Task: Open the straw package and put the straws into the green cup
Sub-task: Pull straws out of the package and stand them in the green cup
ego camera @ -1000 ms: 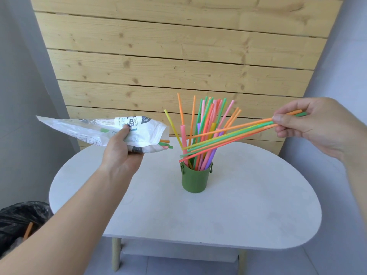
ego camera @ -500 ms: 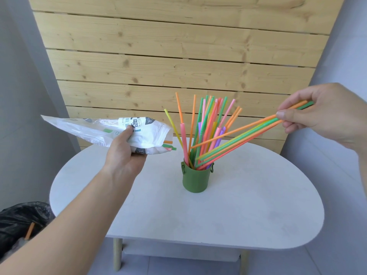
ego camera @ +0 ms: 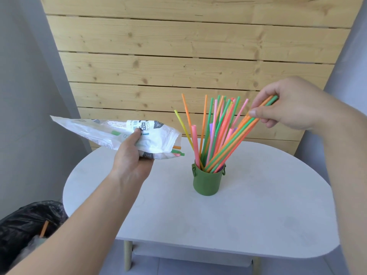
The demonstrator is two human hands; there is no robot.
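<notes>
Many coloured straws (ego camera: 195, 143) stand fanned out in the green cup (ego camera: 207, 181), upright near the middle of the white table (ego camera: 258, 215). A small bundle of orange and green straws (ego camera: 236, 138) leans with its lower ends in the cup, its upper ends pinched between the thumb and curled fingers of the right hand (ego camera: 290, 108). The left hand (ego camera: 131, 155) grips the straw package (ego camera: 103, 132) above the table's left side, a few straw tips (ego camera: 176, 152) poking from its open end toward the cup. A black bin bag (ego camera: 25, 221) sits lower left.

head view: worn at head height | faces forward and down | close over white table (ego camera: 238, 215) | single view
</notes>
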